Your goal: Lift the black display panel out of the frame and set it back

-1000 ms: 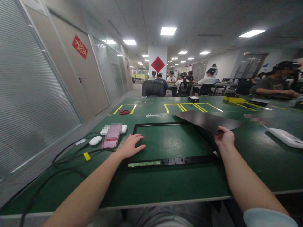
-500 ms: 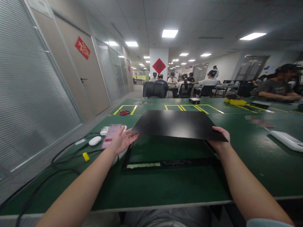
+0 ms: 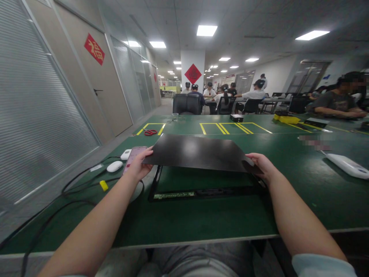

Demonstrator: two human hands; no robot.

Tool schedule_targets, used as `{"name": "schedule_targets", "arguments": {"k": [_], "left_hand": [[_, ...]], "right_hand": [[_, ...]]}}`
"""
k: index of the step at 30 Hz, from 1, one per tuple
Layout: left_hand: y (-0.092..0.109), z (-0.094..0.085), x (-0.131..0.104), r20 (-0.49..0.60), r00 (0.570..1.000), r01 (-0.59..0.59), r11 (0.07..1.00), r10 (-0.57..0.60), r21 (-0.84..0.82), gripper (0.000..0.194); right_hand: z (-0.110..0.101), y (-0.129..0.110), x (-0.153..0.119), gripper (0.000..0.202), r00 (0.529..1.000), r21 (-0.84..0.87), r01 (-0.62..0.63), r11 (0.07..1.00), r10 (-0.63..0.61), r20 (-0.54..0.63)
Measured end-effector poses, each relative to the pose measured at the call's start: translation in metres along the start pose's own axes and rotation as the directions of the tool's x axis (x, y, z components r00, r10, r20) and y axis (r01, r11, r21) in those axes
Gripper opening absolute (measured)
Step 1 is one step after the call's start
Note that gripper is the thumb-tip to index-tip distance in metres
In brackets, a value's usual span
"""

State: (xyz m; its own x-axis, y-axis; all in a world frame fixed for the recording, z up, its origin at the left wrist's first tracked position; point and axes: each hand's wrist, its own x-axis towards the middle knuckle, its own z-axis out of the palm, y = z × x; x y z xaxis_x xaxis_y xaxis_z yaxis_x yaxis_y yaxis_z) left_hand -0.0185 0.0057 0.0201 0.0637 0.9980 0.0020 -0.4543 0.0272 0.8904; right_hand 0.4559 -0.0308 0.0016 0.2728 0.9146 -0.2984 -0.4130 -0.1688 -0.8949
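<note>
A thin, glossy black panel [image 3: 196,154] is held nearly level above the table, one hand at each side. My left hand [image 3: 138,164] is closed on its left edge, thumb on top and fingers beneath. At the right end, my right hand [image 3: 261,166] grips the near corner, also with the thumb above. Under the panel, on the green table [image 3: 201,229], lies a black rectangular frame [image 3: 227,191]. A green circuit strip [image 3: 174,196] runs along its near side. The panel hides the frame's far side.
Left of the frame are a phone [image 3: 133,157], a white mouse [image 3: 114,166], a yellow block [image 3: 103,186] and black cables [image 3: 72,188]. Red scissors [image 3: 150,132] lie farther back. A white device [image 3: 346,164] rests at the right. Several people sit beyond the table.
My left hand has gone from fingers spread under the panel's edge to a grip on it. The panel has shifted left, and the whole view has tilted slightly downward.
</note>
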Motion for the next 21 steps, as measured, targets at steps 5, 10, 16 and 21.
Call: {"name": "schedule_targets", "arguments": {"k": [5, 10, 16, 21], "left_hand": [[0.004, -0.003, 0.000, 0.153, 0.985, -0.107, 0.979, 0.081, 0.176, 0.056], [0.001, 0.001, -0.002, 0.134, 0.988, -0.100, 0.972, 0.072, 0.214, 0.062], [-0.004, 0.004, -0.003, 0.098, 0.991, -0.115, 0.965, 0.094, 0.236, 0.053], [-0.004, 0.003, -0.006, 0.127, 0.992, -0.037, 0.962, 0.003, 0.271, 0.050]], "right_hand": [[-0.012, 0.001, 0.014, 0.014, 0.992, -0.125, -0.033, 0.992, 0.017, -0.128], [-0.011, 0.001, 0.014, 0.017, 0.961, -0.228, 0.016, 0.974, -0.078, -0.265], [-0.009, 0.003, 0.012, 0.017, 0.939, -0.383, 0.051, 0.922, -0.175, -0.297], [-0.012, 0.007, 0.014, 0.017, 0.917, -0.379, 0.113, 0.918, -0.243, -0.315]]}}
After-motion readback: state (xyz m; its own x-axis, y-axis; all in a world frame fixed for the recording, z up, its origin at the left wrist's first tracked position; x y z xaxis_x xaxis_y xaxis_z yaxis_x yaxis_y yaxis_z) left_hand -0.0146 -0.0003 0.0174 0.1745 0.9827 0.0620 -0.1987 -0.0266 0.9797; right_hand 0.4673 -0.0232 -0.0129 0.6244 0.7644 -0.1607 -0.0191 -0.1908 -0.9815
